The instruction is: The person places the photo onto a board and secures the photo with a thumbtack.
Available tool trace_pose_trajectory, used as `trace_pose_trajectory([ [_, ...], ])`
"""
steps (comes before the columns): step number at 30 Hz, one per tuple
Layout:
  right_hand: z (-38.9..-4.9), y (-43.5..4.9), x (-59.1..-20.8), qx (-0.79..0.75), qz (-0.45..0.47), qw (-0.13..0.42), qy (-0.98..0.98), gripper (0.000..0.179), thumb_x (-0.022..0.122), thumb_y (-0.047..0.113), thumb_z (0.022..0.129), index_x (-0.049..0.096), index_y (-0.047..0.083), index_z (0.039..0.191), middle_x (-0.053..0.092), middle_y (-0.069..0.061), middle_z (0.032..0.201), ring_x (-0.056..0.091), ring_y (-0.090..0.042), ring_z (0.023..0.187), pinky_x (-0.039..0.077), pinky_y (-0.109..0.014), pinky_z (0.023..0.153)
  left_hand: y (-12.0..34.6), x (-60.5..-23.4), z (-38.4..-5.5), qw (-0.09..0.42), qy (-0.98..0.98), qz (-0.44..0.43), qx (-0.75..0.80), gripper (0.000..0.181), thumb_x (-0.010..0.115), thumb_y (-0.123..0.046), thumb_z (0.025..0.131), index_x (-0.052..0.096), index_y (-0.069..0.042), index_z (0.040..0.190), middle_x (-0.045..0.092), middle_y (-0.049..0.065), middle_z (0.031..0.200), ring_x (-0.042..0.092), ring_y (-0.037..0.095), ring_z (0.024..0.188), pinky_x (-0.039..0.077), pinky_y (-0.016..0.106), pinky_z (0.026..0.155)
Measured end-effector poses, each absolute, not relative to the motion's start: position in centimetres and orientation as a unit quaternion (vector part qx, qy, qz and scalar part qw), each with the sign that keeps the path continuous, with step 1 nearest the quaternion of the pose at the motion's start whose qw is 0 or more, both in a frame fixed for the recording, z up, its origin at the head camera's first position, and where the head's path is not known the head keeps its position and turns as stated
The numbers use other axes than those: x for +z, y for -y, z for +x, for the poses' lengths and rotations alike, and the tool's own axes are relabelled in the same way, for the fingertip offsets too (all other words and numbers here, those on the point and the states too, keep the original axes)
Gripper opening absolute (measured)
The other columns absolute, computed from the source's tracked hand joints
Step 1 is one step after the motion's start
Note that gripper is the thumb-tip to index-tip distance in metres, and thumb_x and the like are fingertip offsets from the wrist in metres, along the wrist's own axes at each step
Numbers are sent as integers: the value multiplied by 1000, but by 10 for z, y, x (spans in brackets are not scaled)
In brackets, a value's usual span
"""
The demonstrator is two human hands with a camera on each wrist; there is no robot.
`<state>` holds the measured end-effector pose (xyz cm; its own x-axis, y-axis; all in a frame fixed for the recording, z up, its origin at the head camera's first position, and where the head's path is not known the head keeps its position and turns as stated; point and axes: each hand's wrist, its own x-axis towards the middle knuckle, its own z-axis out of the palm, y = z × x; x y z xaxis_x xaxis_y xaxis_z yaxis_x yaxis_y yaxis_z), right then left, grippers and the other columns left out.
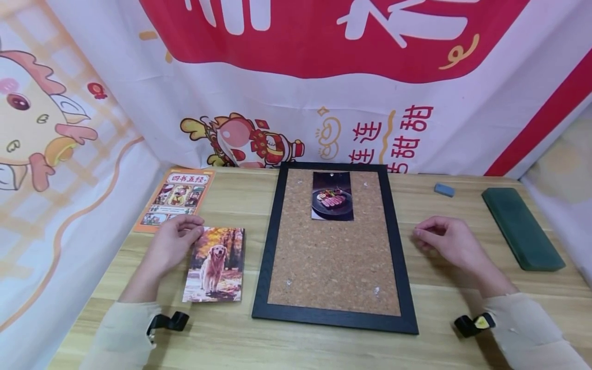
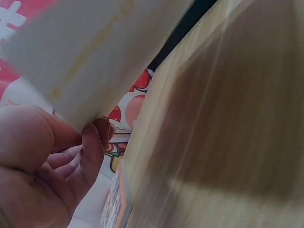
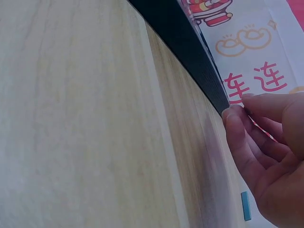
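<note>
My left hand (image 1: 174, 241) pinches a photo of a golden retriever (image 1: 215, 270) by its upper left corner. The left wrist view shows the photo's pale back (image 2: 90, 52) with a yellowish streak, raised over the table with a shadow below. A cork board (image 1: 333, 257) in a black frame (image 1: 335, 319) lies in the middle. On its upper part is a photo of a plate of food (image 1: 332, 198), with a small pin at the top edge. To the right of the frame, my right hand (image 1: 446, 239) hovers with loosely curled fingers and nothing visible between them.
An orange illustrated booklet (image 1: 205, 180) lies at the back left. On the right are a small blue block (image 1: 444, 190) and a long dark green case (image 1: 522, 228). Small shiny spots mark the cork near its corners. A printed curtain (image 1: 277, 92) hangs behind the wooden table (image 1: 208, 339).
</note>
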<state>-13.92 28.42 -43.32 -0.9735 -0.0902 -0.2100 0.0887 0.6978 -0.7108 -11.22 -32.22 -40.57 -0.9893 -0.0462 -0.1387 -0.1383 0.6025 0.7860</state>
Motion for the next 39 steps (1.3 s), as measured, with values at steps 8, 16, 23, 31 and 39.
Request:
trace_pose_trajectory([
  [8,-139,-281,-433,-413,8,128,-902,25,68,25,109,74,5,121,80,-14,111,74,-19,87,63,-26,74,323,-401,-108,43,-882,-42,468,27,59,-1,108,63,11,132,72,28,116,73,3,85,64,23,79],
  [16,-138,-281,-433,-429,-6,116,-896,30,67,28,109,69,4,127,78,-16,110,73,-19,84,64,-29,73,318,-394,-106,50,-879,-52,471,30,60,-6,110,65,8,135,73,29,123,73,-1,88,63,20,81],
  [23,-138,-277,-432,-442,-10,94,-892,30,66,32,109,70,4,120,76,-16,102,72,-19,80,63,-30,69,311,-387,-107,67,-879,-36,470,34,60,-10,110,66,2,141,72,27,134,71,-5,95,62,18,84],
  [31,-139,-266,-431,-474,-17,99,-875,32,68,29,108,73,-1,120,76,-13,96,71,-15,77,64,-32,66,295,-386,-114,99,-854,-4,511,43,64,-11,107,61,1,148,75,25,127,74,6,89,63,28,81],
  [39,-141,-252,-427,-488,-38,99,-866,29,69,25,108,74,-2,118,77,-11,92,71,-13,74,63,-31,65,264,-390,-124,142,-836,29,530,51,67,-11,105,55,-4,154,76,18,119,67,12,75,56,29,65],
])
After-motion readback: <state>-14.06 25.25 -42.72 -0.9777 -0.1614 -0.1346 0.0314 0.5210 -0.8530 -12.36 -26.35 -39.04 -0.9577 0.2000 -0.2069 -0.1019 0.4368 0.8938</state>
